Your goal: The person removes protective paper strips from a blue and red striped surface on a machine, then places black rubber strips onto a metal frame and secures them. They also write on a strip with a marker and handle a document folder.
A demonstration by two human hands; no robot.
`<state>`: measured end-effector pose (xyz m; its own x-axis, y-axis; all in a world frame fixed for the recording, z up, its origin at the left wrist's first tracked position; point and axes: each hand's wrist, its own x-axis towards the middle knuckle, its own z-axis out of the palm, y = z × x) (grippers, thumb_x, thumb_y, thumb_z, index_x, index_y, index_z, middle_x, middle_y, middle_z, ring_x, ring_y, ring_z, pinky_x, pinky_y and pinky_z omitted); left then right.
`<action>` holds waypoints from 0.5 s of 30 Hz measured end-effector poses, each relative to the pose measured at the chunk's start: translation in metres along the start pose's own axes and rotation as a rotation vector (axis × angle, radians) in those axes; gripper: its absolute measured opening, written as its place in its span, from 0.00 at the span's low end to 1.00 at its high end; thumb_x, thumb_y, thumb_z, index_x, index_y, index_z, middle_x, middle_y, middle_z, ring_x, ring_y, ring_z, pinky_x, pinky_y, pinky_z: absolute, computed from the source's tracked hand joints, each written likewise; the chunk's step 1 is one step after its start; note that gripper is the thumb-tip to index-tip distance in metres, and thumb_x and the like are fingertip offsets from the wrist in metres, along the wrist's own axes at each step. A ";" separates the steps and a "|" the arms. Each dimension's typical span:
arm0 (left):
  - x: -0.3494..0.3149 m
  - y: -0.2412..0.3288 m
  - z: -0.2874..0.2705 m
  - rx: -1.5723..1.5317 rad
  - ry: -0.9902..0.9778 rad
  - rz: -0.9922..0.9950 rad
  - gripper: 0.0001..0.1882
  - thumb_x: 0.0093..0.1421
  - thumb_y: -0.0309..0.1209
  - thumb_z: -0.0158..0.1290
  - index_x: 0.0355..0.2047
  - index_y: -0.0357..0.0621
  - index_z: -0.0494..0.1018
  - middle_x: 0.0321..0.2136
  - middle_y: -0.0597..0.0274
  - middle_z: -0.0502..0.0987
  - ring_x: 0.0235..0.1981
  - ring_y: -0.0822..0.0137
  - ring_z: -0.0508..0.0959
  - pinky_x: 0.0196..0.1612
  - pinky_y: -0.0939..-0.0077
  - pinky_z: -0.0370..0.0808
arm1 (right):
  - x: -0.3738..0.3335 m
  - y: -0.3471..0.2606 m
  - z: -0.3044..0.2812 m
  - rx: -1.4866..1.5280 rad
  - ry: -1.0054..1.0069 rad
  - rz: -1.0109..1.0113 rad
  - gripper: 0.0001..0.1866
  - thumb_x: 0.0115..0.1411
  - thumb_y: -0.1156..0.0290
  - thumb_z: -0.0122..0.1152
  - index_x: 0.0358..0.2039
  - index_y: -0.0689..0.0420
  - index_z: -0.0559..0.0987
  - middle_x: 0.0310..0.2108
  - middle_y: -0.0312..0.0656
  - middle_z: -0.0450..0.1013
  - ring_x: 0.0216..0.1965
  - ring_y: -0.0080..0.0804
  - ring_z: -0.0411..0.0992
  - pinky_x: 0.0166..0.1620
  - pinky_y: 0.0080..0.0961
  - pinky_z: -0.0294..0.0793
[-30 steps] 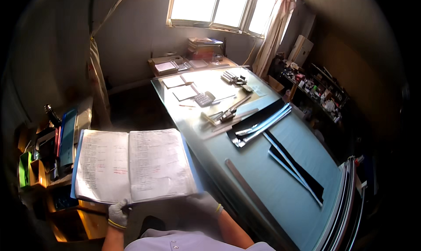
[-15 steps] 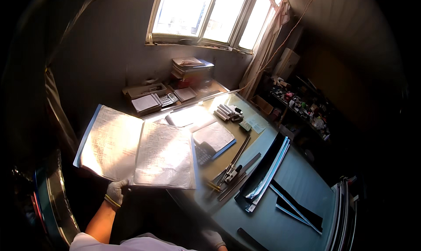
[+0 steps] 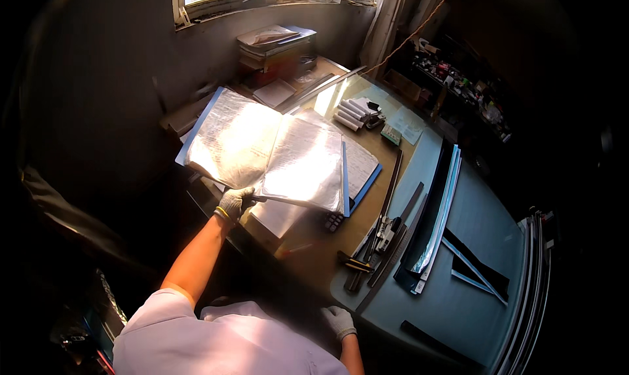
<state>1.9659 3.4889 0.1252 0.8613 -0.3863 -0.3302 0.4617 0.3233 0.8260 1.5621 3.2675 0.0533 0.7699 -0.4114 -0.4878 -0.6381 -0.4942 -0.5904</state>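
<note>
My left hand, in a pale knit glove with a yellow cuff, is closed on the lower edge of an open blue-covered folder by its middle fold. The folder's written pages face up, in bright sunlight, above the desk. Partly beneath it shows a second open blue-edged folder. The dark keys of a calculator or phone peek out below. My right hand, gloved too, is low by the desk's near edge, fingers loosely bent with nothing visible in them.
Dark strips, a yellow-black cutter and long black-and-blue profiles lie on the glass-topped desk. White rolls sit farther back. Stacked papers stand near the window; a cluttered shelf is at far right.
The held folder has moved right and forward over the desk, covering more of the second folder. My view has tilted down, and my right hand shows more fully.
</note>
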 end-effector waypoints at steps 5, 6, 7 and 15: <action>0.111 0.005 -0.002 0.005 -0.167 -0.207 0.09 0.61 0.30 0.55 0.33 0.36 0.78 0.27 0.59 0.79 0.27 0.67 0.79 0.32 0.72 0.79 | 0.017 -0.048 0.027 -0.077 0.173 0.278 0.22 0.57 0.49 0.57 0.29 0.57 0.81 0.32 0.51 0.77 0.38 0.51 0.75 0.42 0.42 0.73; 0.124 0.005 0.004 0.052 -0.207 -0.267 0.09 0.61 0.31 0.55 0.33 0.37 0.78 0.26 0.59 0.79 0.26 0.67 0.79 0.33 0.72 0.79 | 0.012 -0.053 0.032 -0.113 0.230 0.332 0.22 0.57 0.48 0.56 0.31 0.56 0.81 0.34 0.53 0.77 0.40 0.54 0.75 0.44 0.44 0.72; 0.139 0.011 0.004 0.110 -0.245 -0.357 0.08 0.61 0.32 0.56 0.31 0.39 0.78 0.25 0.61 0.79 0.24 0.69 0.78 0.30 0.74 0.77 | 0.011 -0.059 0.042 -0.056 0.338 0.380 0.19 0.56 0.52 0.60 0.29 0.58 0.80 0.31 0.54 0.77 0.37 0.54 0.75 0.42 0.45 0.72; 0.267 -0.044 0.070 1.584 -0.728 0.638 0.07 0.57 0.37 0.52 0.28 0.49 0.75 0.25 0.56 0.78 0.28 0.54 0.78 0.31 0.62 0.75 | 0.015 -0.074 0.114 0.118 0.684 0.578 0.17 0.55 0.60 0.65 0.22 0.62 0.73 0.19 0.48 0.71 0.23 0.42 0.69 0.32 0.39 0.70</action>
<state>2.1606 3.3110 0.0327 0.3559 -0.9334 0.0464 -0.8296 -0.2927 0.4755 1.6212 3.3852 0.0156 0.1355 -0.9554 -0.2623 -0.8917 -0.0023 -0.4525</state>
